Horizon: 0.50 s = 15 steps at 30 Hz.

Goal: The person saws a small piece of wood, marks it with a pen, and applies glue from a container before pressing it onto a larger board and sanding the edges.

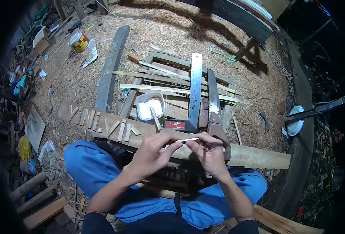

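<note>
Between the fingertips of both hands is a small thin wood strip (187, 140), above my lap. My left hand (156, 149) pinches its left end, and my right hand (208, 151) pinches its right end; a dark thin item shows by the right fingers. Under the hands, a long wooden board (254, 156) lies across my knees. Several short wood strips (112, 127) stand out on its left part in letter-like shapes. Just beyond the board, a clear tub (150, 106) holds white material with a stick (155, 118) in it. A metal square (195, 89) lies right of the tub.
Slats and a wooden frame (153, 58) lie on the shaving-covered ground ahead. A dark beam (112, 68) is at the left, a yellow-red bucket (78, 41) farther left. A saw (215, 105) lies right of the square. A bench (238, 17) stands at the upper right.
</note>
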### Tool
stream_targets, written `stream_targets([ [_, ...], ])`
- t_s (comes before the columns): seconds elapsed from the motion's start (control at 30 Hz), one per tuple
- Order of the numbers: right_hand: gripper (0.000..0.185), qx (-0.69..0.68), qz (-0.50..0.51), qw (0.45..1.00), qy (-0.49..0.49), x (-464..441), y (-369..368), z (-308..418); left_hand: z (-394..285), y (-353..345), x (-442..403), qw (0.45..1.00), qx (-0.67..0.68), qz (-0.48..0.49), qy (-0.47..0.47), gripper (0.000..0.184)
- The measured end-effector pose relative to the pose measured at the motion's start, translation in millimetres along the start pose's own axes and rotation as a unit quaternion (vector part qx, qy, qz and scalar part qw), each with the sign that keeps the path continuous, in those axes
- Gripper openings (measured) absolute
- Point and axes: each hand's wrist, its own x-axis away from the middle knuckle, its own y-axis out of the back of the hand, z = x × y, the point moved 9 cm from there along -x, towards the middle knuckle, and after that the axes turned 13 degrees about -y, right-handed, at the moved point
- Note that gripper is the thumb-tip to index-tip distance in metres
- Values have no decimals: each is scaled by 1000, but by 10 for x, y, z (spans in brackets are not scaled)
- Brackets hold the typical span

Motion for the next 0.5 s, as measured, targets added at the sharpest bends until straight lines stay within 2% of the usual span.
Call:
stream_targets([
  [0.07, 26, 60, -34, 994, 86, 12, 25, 118, 44, -17, 41, 1000, 11, -7, 24, 14],
  [0.2, 26, 49, -47, 994, 85, 21, 6, 68, 62, -26, 85, 995, 31, -30, 88, 15],
  [0.23, 26, 75, -65, 989, 111, 49, 7, 119, 57, -41, 89, 995, 31, -30, 89, 15],
  [0.3, 25, 102, -81, 982, 137, 81, -5, 174, 5, 0, 82, 996, 21, -60, 57, 13],
  [0.37, 24, 119, -105, 974, 164, 124, 4, 223, 9, 3, 92, 996, 16, -51, 67, 13],
  [0.43, 24, 106, -91, 979, 148, 111, 3, 211, 49, -13, 95, 996, 12, -42, 76, 14],
  [0.5, 24, 92, -80, 984, 132, 99, 20, 180, -20, -3, 19, 999, -21, -40, -15, 17],
])
